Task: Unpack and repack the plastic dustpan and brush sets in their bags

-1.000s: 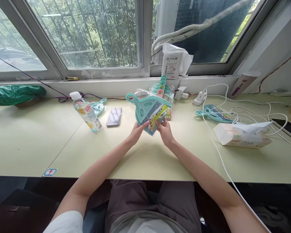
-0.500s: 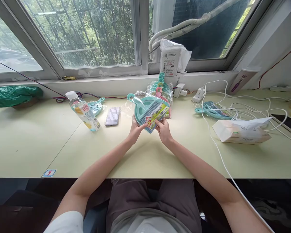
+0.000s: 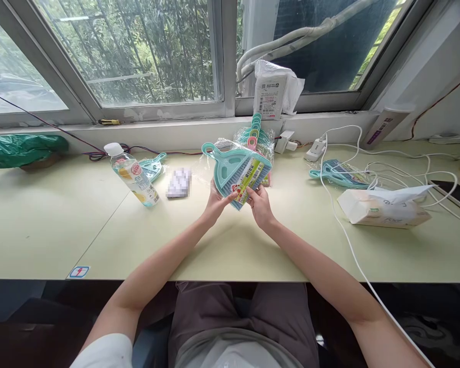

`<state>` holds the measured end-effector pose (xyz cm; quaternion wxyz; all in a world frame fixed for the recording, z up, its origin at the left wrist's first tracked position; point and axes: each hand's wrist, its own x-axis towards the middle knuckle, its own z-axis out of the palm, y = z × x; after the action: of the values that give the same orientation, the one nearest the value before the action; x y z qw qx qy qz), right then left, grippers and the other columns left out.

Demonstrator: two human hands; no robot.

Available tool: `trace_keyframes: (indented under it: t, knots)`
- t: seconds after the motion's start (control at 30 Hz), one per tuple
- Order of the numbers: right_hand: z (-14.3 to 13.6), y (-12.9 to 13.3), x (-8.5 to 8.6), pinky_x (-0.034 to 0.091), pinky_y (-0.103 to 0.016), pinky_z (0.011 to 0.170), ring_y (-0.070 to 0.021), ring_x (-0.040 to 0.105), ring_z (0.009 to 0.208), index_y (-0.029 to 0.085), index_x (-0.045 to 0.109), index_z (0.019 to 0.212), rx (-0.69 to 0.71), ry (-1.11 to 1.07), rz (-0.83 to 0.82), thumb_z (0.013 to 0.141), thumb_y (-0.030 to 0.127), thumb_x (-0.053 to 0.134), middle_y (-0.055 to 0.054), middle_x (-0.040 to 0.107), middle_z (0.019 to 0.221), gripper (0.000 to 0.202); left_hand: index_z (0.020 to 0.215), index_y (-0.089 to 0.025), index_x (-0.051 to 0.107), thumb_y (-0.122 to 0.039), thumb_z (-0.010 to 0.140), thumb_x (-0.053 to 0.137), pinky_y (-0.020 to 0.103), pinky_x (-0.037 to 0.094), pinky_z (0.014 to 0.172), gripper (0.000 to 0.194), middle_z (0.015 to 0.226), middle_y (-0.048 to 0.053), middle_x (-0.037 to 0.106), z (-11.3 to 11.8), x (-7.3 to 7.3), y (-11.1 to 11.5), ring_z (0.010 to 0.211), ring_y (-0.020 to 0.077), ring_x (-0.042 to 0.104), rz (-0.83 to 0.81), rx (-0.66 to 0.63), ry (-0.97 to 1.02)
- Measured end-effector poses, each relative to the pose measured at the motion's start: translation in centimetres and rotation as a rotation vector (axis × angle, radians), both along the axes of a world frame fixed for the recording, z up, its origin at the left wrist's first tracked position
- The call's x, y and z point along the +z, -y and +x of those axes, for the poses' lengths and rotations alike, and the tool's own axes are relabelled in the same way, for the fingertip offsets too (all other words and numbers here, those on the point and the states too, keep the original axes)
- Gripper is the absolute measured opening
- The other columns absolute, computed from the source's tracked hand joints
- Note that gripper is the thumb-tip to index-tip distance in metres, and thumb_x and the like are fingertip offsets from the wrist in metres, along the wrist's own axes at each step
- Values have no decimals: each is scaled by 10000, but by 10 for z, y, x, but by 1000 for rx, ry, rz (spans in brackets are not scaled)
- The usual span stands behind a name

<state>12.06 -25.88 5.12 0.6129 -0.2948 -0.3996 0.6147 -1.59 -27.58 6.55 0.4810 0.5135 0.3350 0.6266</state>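
Observation:
Both hands grip a teal dustpan and brush set [image 3: 230, 171], tilted above the table with its handle pointing up and left. A yellow-green label runs along the grey bristles, and clear wrap shows around the handle. My left hand [image 3: 215, 203] is closed on the lower left edge, thumb in front. My right hand [image 3: 259, 205] pinches the lower right edge by the label; the fingers behind the set are hidden. Just behind it lie more wrapped sets with teal handles [image 3: 256, 121] and a pink handle [image 3: 252, 143], partly covered.
On the left stand a tilted drink bottle [image 3: 132, 176], another teal set [image 3: 153, 166] and a blurred small packet [image 3: 179, 183]. To the right are a tissue pack [image 3: 383, 207], a teal set [image 3: 339, 174] and white cables [image 3: 339, 225]. A green bag [image 3: 25, 151] lies far left.
The dustpan and brush set has turned slightly in my hands, and its front faces me a little more. Both hands stay in nearly the same place.

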Motion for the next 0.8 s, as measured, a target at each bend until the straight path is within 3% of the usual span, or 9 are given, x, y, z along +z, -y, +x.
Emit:
trace_keyframes:
  t: [0.17, 0.43, 0.57, 0.8]
  knots:
    - [-2, 1, -2, 566, -356, 858, -199, 622, 1080, 268, 544, 1086, -34, -1, -25, 739, 414, 688, -24, 636, 1197, 402, 1369, -281, 350, -384, 710, 778, 431, 373, 1090, 793, 1326, 73, 546, 1, -5, -1, 1274, 262, 486, -24, 6, 35]
    - [-1, 1, 2, 555, -346, 873, -202, 620, 1090, 276, 534, 1136, -60, 56, 23, 735, 412, 693, -29, 653, 1174, 452, 1358, -256, 375, -310, 616, 850, 483, 435, 1020, 882, 1215, 89, 622, 1, -6, -1, 1161, 287, 574, -53, -36, 29]
    - [-2, 4, 2, 550, -336, 893, -195, 605, 1122, 293, 508, 1175, -71, 20, 15, 757, 414, 671, -20, 626, 1232, 465, 1366, -262, 366, -326, 658, 822, 458, 435, 1027, 845, 1254, 92, 605, 3, -8, -1, 1189, 274, 559, -55, -71, 25]
    - [0, 1, 5, 539, -404, 931, -200, 612, 1102, 327, 460, 1195, 139, 63, 39, 686, 319, 735, 5, 626, 1243, 579, 1337, -241, 388, -328, 689, 792, 443, 412, 1042, 769, 1185, 72, 645, -1, -5, -4, 1184, 254, 564, -35, -13, 85]
